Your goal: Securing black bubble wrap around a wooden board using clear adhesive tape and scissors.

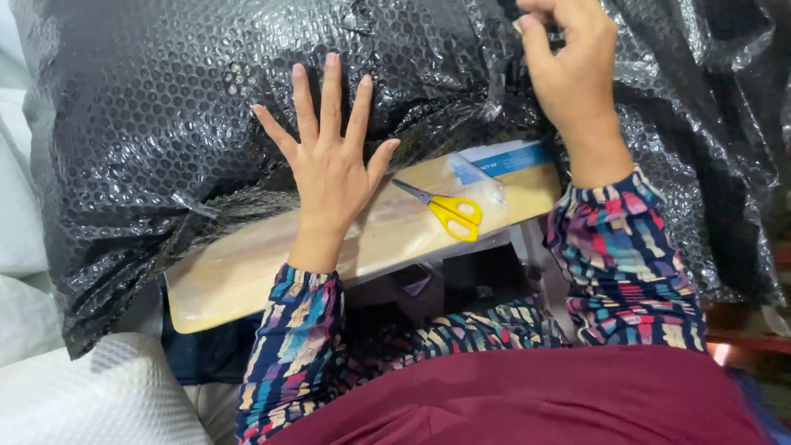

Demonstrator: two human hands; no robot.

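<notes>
A large sheet of black bubble wrap (pixel 165 115) covers most of a pale wooden board (pixel 247 264). My left hand (pixel 329 156) lies flat on the wrap's lower edge, fingers spread, holding nothing. My right hand (pixel 568 74) is higher up at the right, fingers pinched on a fold of the black wrap near the top edge. Scissors with yellow handles (pixel 449 210) lie shut on the board between my two forearms. A clear plastic bag over a blue and white paper (pixel 503 161) lies just beyond the scissors.
White bubble wrap (pixel 99 395) is bundled at the lower left. More white material (pixel 16 206) runs along the left edge. My patterned sleeves and a maroon garment (pixel 527 404) fill the bottom. A reddish surface (pixel 750 338) shows at the right.
</notes>
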